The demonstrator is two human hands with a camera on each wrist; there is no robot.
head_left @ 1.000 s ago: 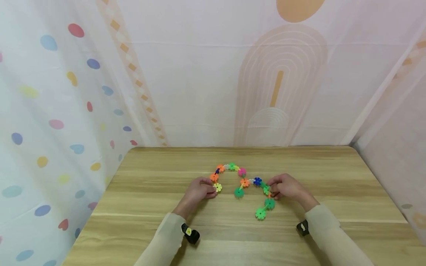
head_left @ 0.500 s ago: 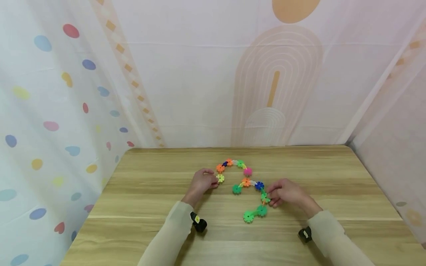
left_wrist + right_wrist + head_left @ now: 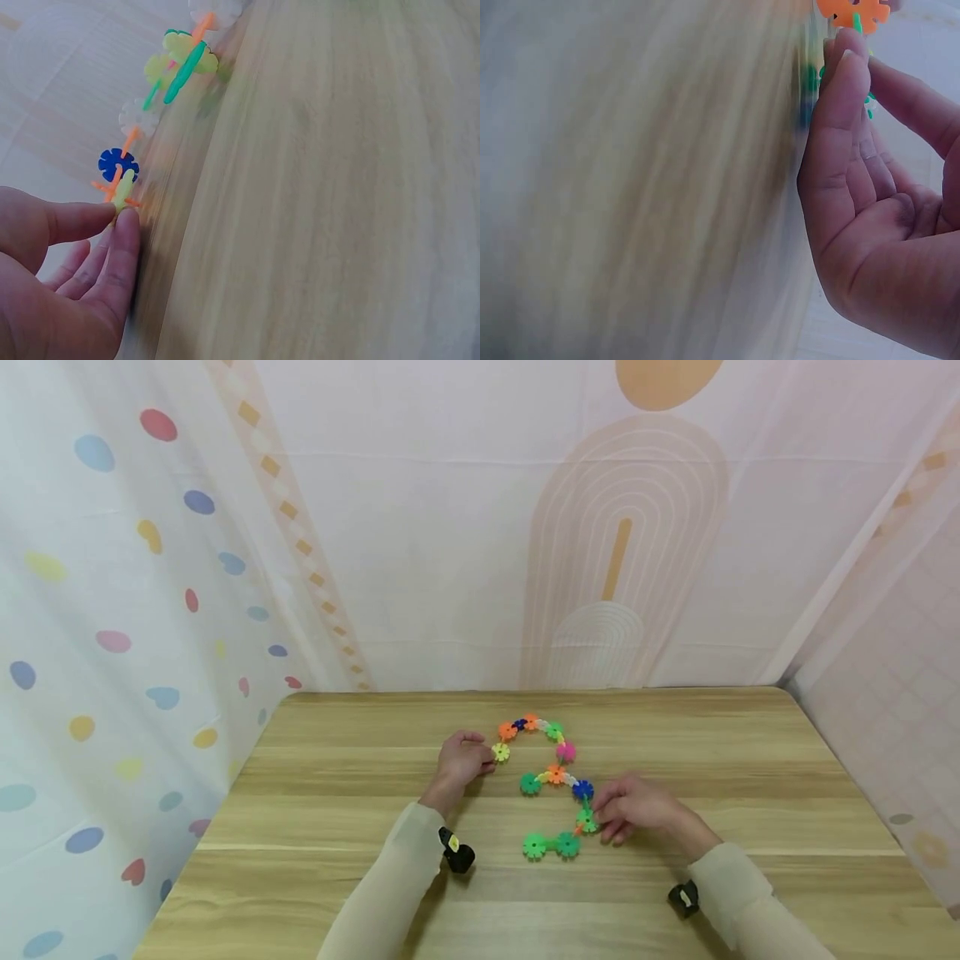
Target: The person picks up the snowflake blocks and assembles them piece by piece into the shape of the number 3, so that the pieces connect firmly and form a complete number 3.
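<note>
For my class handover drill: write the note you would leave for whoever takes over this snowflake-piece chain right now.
Left hand: pinches the yellow end piece of the chain.
Right hand: fingers pinch a green piece low in the chain.
Chain lies flat on the wooden table, curved like a 3, all pieces linked.
Done: shape roughly laid.
Left: likely tidy the curves, then let go.

I see a light wood-grain surface [image 3: 337, 827] with its far edge against a pale curtain backdrop [image 3: 450, 527]. Coloured dots [image 3: 157, 425] cover the curtain past the left edge; a beige arch print [image 3: 626, 552] hangs behind the far edge.
</note>
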